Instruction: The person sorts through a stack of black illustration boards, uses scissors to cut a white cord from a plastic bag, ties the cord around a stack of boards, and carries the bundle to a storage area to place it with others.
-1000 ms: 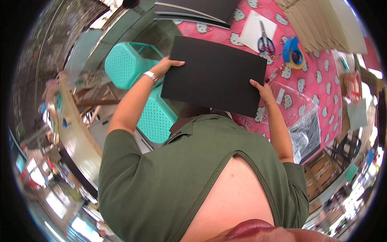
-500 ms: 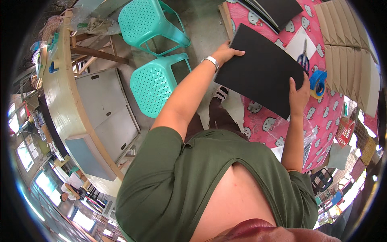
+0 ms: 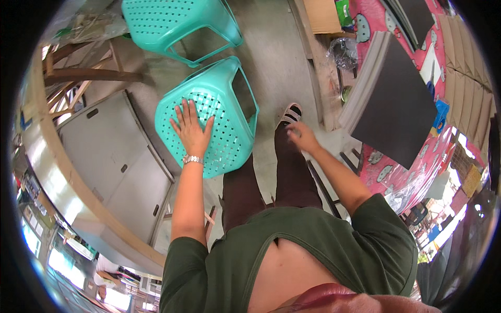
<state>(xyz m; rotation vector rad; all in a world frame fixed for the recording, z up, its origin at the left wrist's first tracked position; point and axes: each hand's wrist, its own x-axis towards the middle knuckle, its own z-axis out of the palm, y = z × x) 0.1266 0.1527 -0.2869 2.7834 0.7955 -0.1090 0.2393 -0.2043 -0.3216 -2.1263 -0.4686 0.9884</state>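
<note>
My left hand (image 3: 193, 133), a silver watch at its wrist, lies spread on the seat of the nearer turquoise plastic stool (image 3: 229, 130). My right hand (image 3: 303, 138) hangs over my right leg near the sandalled foot, slightly blurred, its thumb and fingers apart and nothing seen in it. To its right, a black sheet (image 3: 394, 104) lies on the table with the pink cartoon-print cover (image 3: 376, 169). A grey-white layered edge (image 3: 364, 81) shows along the sheet's left side.
A second turquoise stool (image 3: 167, 21) stands farther off. Beyond the sheet are more dark sheets (image 3: 412, 21), blue-handled scissors (image 3: 430, 87), a blue tape dispenser (image 3: 440, 116) and stacked brown folded pieces (image 3: 464, 57). A grey cabinet (image 3: 115, 156) stands at the left, a wooden frame (image 3: 318, 78) beside the table.
Both hands have let go of the black sheet, which now lies on the table. My left hand has moved left onto the stool; my right has swung left, off the table. The view has shifted.
</note>
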